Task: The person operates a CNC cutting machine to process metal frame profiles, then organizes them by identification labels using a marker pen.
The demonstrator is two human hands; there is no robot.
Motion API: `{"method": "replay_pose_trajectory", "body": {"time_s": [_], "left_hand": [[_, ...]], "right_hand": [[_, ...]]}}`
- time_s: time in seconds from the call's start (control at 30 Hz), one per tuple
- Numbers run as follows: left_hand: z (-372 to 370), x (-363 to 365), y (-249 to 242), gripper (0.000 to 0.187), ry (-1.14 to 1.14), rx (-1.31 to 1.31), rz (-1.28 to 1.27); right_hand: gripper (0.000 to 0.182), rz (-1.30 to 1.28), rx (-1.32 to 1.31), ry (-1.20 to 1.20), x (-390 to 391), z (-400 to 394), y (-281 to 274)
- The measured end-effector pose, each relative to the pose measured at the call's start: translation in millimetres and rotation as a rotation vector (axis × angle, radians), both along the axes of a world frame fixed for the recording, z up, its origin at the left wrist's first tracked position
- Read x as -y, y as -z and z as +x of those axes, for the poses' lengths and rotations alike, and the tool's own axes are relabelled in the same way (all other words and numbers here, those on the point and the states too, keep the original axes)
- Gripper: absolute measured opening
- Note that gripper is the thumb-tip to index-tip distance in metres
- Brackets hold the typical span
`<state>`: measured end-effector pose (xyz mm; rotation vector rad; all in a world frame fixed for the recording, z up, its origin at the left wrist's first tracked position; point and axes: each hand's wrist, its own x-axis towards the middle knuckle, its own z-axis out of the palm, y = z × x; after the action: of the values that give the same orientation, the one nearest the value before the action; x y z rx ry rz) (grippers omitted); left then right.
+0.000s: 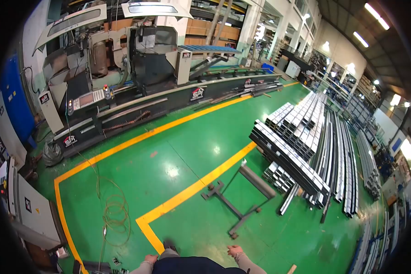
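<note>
At the bottom edge, my left hand (151, 259) hangs beside my dark clothing, its fingers too small and partly hidden to make out. My right hand (234, 250) is low on the other side of my body, above the green floor, with its fingers curled; no object shows in it. Nearest to that hand stands a dark metal roller stand (258, 181) on wheels. A shoe (170, 246) shows between my hands, by the corner of a yellow floor line (151, 233).
A long cutting machine (153, 68) with a control panel (86, 99) runs along the upper left. Stacked metal profiles (292, 157) lie to the right. A coiled hose (116, 214) lies on the floor at left, near a grey cabinet (36, 210).
</note>
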<state>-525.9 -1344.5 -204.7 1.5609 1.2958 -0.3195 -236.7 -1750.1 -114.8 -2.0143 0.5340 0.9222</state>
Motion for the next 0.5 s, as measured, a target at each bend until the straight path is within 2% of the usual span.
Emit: {"method": "replay_pose_trajectory", "body": {"time_s": [0.03,0.13,0.2,0.23,0.3,0.37,0.5], "left_hand": [[32.0,-29.4,-23.5,0.021,-0.137,-0.002,-0.167],[103.2,-108.5,-57.7,0.023,-0.296,0.083,-0.293],[160.4,-159.0,-69.1,0.039,-0.202,0.154,-0.296],[195.4,-179.5,-68.7,0.040,-0.157,0.180,-0.298],[259.6,-205.7,-74.8,0.042,-0.157,0.245,-0.318],[341.1,-204.4,-115.4,0.043,-0.192,0.321,-0.345],[485.2,-217.8,-124.0,0.043,-0.045,0.352,-0.370]], "right_hand": [[0.046,0.001,0.003,-0.091,-37.4,19.7,-1.1],[0.049,0.128,0.055,-0.263,-147.4,67.0,-27.3],[0.050,0.189,0.062,-0.363,-203.4,99.1,-39.1],[0.050,0.218,0.065,-0.411,-224.8,115.3,-42.2],[0.052,0.209,0.066,-0.451,-252.4,145.5,-39.6],[0.055,0.140,0.067,-0.439,-272.0,183.1,-31.2],[0.055,-0.018,0.014,-0.438,-261.8,272.6,50.0]]}}
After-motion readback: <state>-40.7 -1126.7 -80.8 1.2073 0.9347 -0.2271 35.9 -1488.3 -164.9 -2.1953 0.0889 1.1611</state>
